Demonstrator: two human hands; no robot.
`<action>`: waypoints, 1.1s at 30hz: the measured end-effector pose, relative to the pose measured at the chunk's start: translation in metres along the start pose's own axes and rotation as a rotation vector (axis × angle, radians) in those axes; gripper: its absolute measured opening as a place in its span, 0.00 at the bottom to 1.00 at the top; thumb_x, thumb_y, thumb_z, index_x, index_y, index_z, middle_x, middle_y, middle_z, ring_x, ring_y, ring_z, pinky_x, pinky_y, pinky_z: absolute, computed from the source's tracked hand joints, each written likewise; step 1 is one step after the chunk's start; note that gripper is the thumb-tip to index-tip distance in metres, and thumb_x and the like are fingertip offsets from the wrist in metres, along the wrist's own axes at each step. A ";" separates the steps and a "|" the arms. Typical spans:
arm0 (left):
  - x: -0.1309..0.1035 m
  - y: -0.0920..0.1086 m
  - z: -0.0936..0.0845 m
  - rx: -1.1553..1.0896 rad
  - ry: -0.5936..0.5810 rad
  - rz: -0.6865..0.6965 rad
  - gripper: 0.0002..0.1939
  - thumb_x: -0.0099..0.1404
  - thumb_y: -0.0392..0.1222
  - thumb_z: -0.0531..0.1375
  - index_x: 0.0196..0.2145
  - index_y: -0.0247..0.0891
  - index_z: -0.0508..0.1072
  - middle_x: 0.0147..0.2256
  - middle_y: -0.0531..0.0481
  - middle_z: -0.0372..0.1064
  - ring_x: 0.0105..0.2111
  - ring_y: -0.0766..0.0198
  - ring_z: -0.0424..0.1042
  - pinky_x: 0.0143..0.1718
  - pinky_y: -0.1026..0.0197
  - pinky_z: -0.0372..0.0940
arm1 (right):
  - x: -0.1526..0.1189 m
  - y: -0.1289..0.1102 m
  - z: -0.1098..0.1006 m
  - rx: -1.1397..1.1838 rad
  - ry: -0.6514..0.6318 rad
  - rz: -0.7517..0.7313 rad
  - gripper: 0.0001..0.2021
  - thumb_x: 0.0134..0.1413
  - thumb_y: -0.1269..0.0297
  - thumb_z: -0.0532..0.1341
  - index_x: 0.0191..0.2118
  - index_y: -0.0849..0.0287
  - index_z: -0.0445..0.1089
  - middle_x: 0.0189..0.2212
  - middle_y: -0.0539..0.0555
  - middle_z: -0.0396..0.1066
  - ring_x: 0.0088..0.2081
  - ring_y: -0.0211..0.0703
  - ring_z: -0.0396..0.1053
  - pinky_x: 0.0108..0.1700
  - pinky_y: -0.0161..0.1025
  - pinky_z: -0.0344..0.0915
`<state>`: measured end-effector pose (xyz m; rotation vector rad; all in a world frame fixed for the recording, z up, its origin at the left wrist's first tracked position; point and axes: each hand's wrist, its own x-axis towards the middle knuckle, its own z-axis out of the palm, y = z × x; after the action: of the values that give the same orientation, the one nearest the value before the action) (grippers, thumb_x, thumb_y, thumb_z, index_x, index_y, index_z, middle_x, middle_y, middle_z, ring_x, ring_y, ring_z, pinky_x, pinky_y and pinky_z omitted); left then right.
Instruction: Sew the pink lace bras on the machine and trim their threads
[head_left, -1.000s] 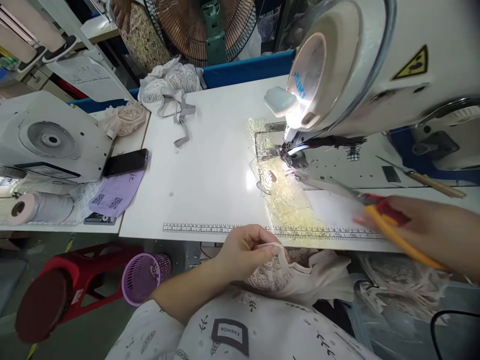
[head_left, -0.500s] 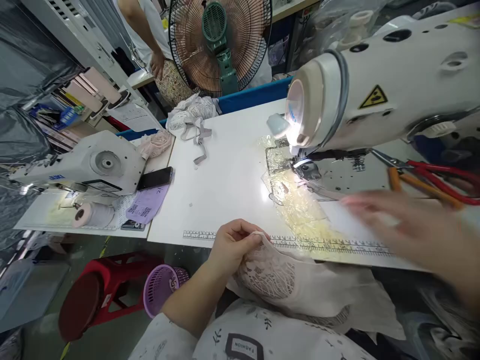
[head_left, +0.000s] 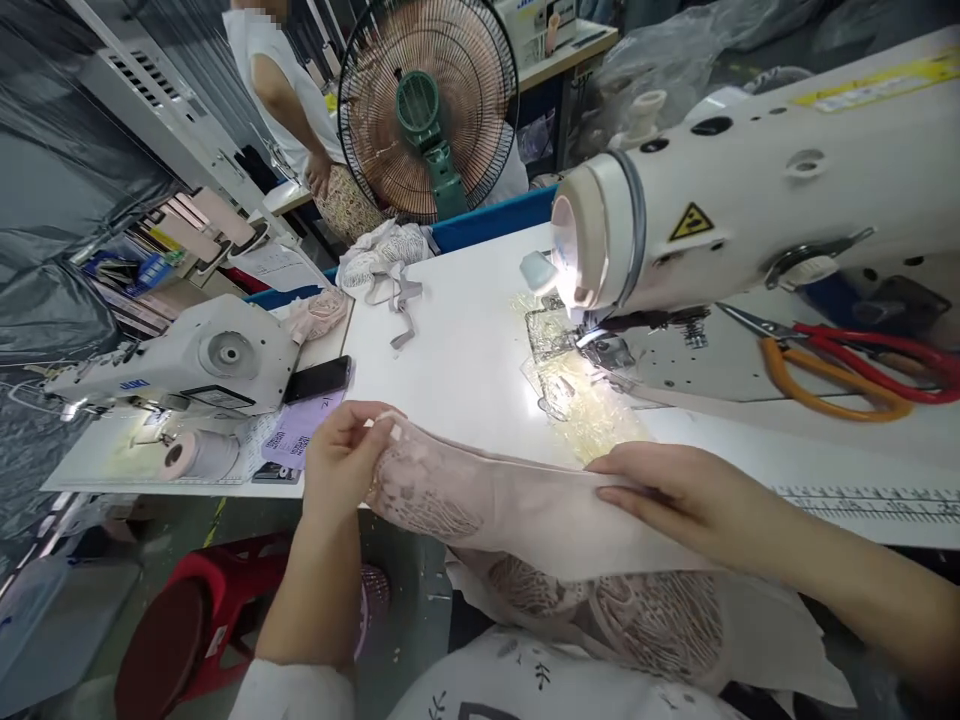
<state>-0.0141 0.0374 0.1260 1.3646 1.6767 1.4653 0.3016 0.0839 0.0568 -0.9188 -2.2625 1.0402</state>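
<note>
A pale pink garment piece with lace point(head_left: 442, 490) is stretched over the front edge of the white table point(head_left: 450, 370). My left hand point(head_left: 346, 455) pinches its lace end between thumb and fingers. On the plain fabric farther right, my right hand point(head_left: 667, 495) holds the upper edge between thumb and fingers. More of the lace fabric point(head_left: 652, 620) hangs over my lap. Beyond my right hand stands the sewing machine point(head_left: 720, 200), its lamp lit over the needle area.
Red-handled scissors point(head_left: 877, 350) and an orange-handled pair point(head_left: 832, 385) lie right of the needle. A phone point(head_left: 319, 380), a second sewing machine point(head_left: 217, 350) and a red stool point(head_left: 217, 600) are left. A fan point(head_left: 424, 110) and a person point(head_left: 289, 90) are behind.
My left hand has moved left and up with the lace end. My right hand has come in from the right and taken hold of the fabric, which is now raised and stretched.
</note>
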 end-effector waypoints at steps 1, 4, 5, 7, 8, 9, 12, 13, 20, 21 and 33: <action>0.011 -0.003 -0.003 0.028 0.011 -0.029 0.10 0.53 0.44 0.68 0.28 0.35 0.74 0.27 0.51 0.74 0.24 0.68 0.69 0.25 0.67 0.63 | 0.002 0.007 -0.003 -0.003 0.001 0.012 0.15 0.59 0.51 0.54 0.36 0.53 0.74 0.29 0.54 0.75 0.30 0.48 0.72 0.30 0.43 0.66; 0.042 -0.018 -0.008 0.029 -0.006 -0.138 0.14 0.47 0.46 0.70 0.26 0.35 0.72 0.21 0.55 0.69 0.19 0.71 0.63 0.22 0.68 0.59 | 0.011 0.028 -0.005 -0.010 0.036 0.090 0.17 0.57 0.49 0.55 0.34 0.52 0.76 0.31 0.55 0.77 0.33 0.51 0.73 0.31 0.44 0.67; 0.051 -0.024 -0.008 0.013 -0.014 -0.162 0.15 0.46 0.47 0.70 0.26 0.35 0.72 0.20 0.56 0.67 0.19 0.71 0.62 0.22 0.69 0.58 | 0.013 0.034 -0.005 0.001 0.059 0.137 0.17 0.56 0.49 0.55 0.33 0.52 0.76 0.32 0.55 0.77 0.34 0.52 0.73 0.32 0.45 0.67; 0.066 -0.036 -0.008 -0.021 -0.025 -0.184 0.17 0.44 0.46 0.71 0.25 0.34 0.71 0.20 0.56 0.67 0.20 0.72 0.62 0.23 0.69 0.57 | 0.017 0.040 -0.003 0.045 0.122 0.243 0.15 0.53 0.50 0.57 0.33 0.53 0.77 0.34 0.55 0.78 0.36 0.54 0.73 0.35 0.46 0.67; 0.071 -0.041 -0.008 -0.036 -0.030 -0.188 0.17 0.43 0.46 0.72 0.25 0.34 0.71 0.20 0.56 0.67 0.20 0.72 0.62 0.23 0.69 0.57 | 0.019 0.042 -0.002 0.068 0.162 0.290 0.14 0.51 0.51 0.57 0.32 0.53 0.77 0.33 0.54 0.78 0.36 0.53 0.73 0.35 0.45 0.66; 0.075 -0.045 -0.007 -0.047 -0.037 -0.191 0.18 0.42 0.46 0.72 0.25 0.34 0.71 0.20 0.56 0.68 0.20 0.72 0.63 0.23 0.69 0.57 | 0.021 0.042 -0.001 0.086 0.202 0.329 0.14 0.50 0.52 0.58 0.32 0.53 0.76 0.32 0.54 0.77 0.35 0.52 0.73 0.35 0.44 0.65; 0.083 -0.053 -0.007 -0.081 -0.043 -0.206 0.20 0.40 0.46 0.73 0.25 0.34 0.70 0.20 0.56 0.68 0.20 0.72 0.63 0.22 0.70 0.56 | 0.024 0.042 0.004 0.108 0.305 0.396 0.12 0.50 0.54 0.58 0.31 0.55 0.74 0.26 0.52 0.73 0.30 0.47 0.69 0.32 0.41 0.63; 0.084 -0.054 -0.007 -0.090 -0.044 -0.211 0.20 0.39 0.46 0.73 0.25 0.34 0.70 0.20 0.56 0.68 0.20 0.72 0.63 0.23 0.70 0.57 | 0.025 0.042 0.005 0.122 0.333 0.411 0.11 0.49 0.54 0.58 0.32 0.55 0.73 0.25 0.51 0.72 0.29 0.46 0.68 0.31 0.41 0.62; 0.079 -0.048 -0.013 -0.135 0.035 -0.319 0.23 0.32 0.44 0.74 0.23 0.35 0.69 0.20 0.56 0.70 0.20 0.71 0.65 0.23 0.70 0.59 | 0.020 0.036 0.009 0.292 0.396 0.464 0.14 0.50 0.52 0.58 0.33 0.57 0.71 0.30 0.53 0.72 0.33 0.45 0.68 0.35 0.40 0.62; 0.078 -0.045 -0.015 -0.119 0.031 -0.338 0.23 0.31 0.44 0.74 0.23 0.35 0.69 0.19 0.56 0.69 0.20 0.71 0.64 0.22 0.70 0.59 | 0.019 0.035 0.009 0.318 0.393 0.465 0.15 0.51 0.51 0.58 0.33 0.57 0.71 0.30 0.53 0.72 0.33 0.45 0.67 0.36 0.40 0.62; 0.069 0.002 -0.062 -0.029 -0.080 -0.468 0.21 0.39 0.48 0.73 0.26 0.38 0.67 0.21 0.56 0.67 0.19 0.69 0.63 0.20 0.68 0.59 | 0.012 -0.002 0.000 0.519 0.321 0.450 0.15 0.48 0.49 0.58 0.29 0.57 0.69 0.22 0.48 0.61 0.25 0.38 0.58 0.29 0.36 0.58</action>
<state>-0.0919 0.0750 0.1602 0.9162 1.7630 1.1440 0.2931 0.0924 0.0599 -1.2716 -1.4480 1.4549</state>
